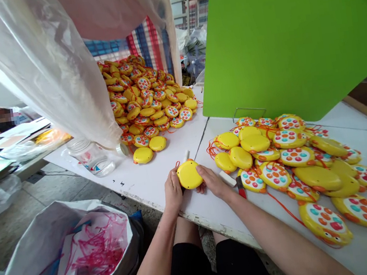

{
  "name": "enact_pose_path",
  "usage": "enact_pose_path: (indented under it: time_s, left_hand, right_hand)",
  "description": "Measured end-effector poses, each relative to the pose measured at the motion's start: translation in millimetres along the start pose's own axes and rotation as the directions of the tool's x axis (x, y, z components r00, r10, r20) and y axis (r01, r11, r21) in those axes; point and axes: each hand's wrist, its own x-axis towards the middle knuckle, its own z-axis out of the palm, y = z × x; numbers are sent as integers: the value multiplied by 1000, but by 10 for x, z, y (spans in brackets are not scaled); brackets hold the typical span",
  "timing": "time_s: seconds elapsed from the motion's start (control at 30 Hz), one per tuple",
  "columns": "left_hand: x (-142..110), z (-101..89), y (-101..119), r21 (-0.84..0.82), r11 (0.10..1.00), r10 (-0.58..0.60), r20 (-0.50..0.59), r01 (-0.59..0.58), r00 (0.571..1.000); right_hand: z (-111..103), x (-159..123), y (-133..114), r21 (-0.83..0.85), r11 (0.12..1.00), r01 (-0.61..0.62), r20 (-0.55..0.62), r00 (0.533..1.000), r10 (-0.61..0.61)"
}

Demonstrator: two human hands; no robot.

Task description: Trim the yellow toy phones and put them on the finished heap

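Between my two hands is a yellow plastic toy (189, 174), its plain back face turned up and a red cord at its upper left. My left hand (173, 191) grips its left edge. On the opposite edge my right hand (212, 180) has its thumb on top and fingers curled underneath. Just beyond lies a small white block (186, 155). Near my right wrist are a white eraser-like block (227, 179) and a dark-and-red tool (240, 187), partly hidden by toys. Two yellow toys (143, 155) lie face down ahead on the left.
A large heap of similar toys (145, 97) fills a plastic-draped bay at the back. More toys (297, 156) spread across the table's right, before a green board (278, 37). A clear jar (90, 157) stands left; below, an open white sack (24, 269) holds pink cords.
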Motion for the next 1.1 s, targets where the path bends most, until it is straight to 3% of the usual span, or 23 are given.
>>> enact_pose_path:
  time_s: [0.13, 0.27, 0.37, 0.47, 0.53, 0.63, 0.73, 0.8, 0.9, 1.03, 1.1]
  left_hand:
    - [10, -20, -7, -34, 999, 3, -60, -5, 998]
    - [-23, 22, 13, -97, 995, 15, 43, -11, 999]
    - [-35, 45, 75, -130, 992, 21, 67, -12, 998]
    - [-61, -10, 224, -203, 979, 24, -34, -30, 999]
    - [-135, -74, 355, -239, 971, -6, -41, -4, 999]
    - [-392, -113, 537, -322, 921, -181, 143, 219, 973]
    - [-772, -11, 647, -384, 781, -363, 361, 492, 859]
    - [-999, 98, 673, -399, 693, -408, 470, 601, 783]
    - [-1192, 210, 651, -377, 687, -394, 526, 621, 754]
    - [-1233, 202, 564, -281, 804, -354, 482, 524, 802]
    - [-1235, 176, 536, -220, 865, -311, 471, 451, 826]
  right_hand:
    - [-11, 14, 46, 39, 999, 17, 4, 1000, -17]
    - [3, 25, 36, 48, 998, 32, -27, 999, -31]
    - [-13, -11, -116, -69, 997, 17, 4, 1000, -17]
    - [-126, -154, -334, -308, 947, 93, 43, 996, -84]
    - [-246, -341, -429, -501, 850, 163, -1, 982, -189]
    - [-415, -716, -372, -790, 607, 88, -149, 933, -329]
    - [-515, -1048, -107, -925, 358, -125, -283, 856, -432]
    - [-559, -1191, 69, -936, 301, -184, -312, 829, -465]
    - [-623, -1323, 176, -915, 366, -170, -337, 822, -460]
    - [-643, -1502, 44, -725, 682, -96, -410, 856, -316]
    - [-581, -1604, -59, -632, 772, -67, -399, 882, -250]
